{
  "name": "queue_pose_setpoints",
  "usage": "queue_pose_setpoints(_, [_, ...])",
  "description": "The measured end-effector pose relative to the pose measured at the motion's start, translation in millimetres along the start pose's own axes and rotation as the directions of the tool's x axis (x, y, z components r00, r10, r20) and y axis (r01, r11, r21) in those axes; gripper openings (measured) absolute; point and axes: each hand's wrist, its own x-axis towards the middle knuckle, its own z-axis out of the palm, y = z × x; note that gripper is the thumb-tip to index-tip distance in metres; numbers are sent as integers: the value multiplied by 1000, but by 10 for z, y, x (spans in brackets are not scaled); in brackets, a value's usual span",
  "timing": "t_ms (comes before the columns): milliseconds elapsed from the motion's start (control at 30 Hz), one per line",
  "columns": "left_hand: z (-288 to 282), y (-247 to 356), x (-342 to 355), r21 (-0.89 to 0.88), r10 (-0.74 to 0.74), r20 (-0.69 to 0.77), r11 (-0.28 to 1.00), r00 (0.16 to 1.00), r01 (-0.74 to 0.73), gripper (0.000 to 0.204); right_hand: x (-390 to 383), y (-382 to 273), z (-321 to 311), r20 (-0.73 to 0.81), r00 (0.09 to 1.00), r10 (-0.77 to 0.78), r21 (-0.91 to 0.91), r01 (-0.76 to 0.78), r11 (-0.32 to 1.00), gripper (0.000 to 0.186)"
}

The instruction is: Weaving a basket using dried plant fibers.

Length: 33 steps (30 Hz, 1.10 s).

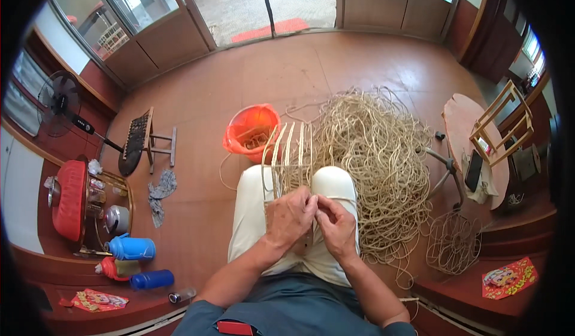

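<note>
A narrow frame with several upright bars and pale cord strands [289, 144] stands on my lap between the white-trousered knees. My left hand [286, 215] is closed at the lower part of this frame, back upward, its fingertips hidden or bunched against my right fingers. My right hand [336, 228] is closed in a pinch beside it, on what looks like cord, though the exact point of grip is small. A strand of cord runs from there across my right knee. A large tangled heap of beige cord [383, 150] lies on the floor just beyond my right knee.
An orange bucket [242, 129] with short pieces stands beyond my left knee. At left are a fan [66, 105], a low stool [138, 135], a cloth [162, 189] and bottles [130, 247]. At right are a round wooden board [458, 114] with a small chair frame and a wire frame [452, 243].
</note>
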Motion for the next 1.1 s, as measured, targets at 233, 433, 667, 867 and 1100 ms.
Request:
queue_pose_setpoints(233, [-378,-55,59,-324,-113,-4,940,994,105,22,121,-51,64,-63,989,-137,-218,121,969,26])
queue_pose_setpoints(433, [-593,-230,-42,-444,-198,4,878,980,179,20,170,-186,150,-31,995,97,44,-95,994,26])
queue_pose_setpoints(667, [-574,-281,-54,-422,-79,62,901,995,98,15,216,-176,223,30,985,171,286,-172,943,27])
queue_pose_setpoints(867, [-497,-257,69,-205,224,36,955,974,-212,34,252,-162,193,86,953,291,478,-296,827,32])
queue_pose_setpoints(1100, [-449,-227,136,-66,432,120,902,894,-427,17,204,-108,197,81,967,243,513,-250,821,34])
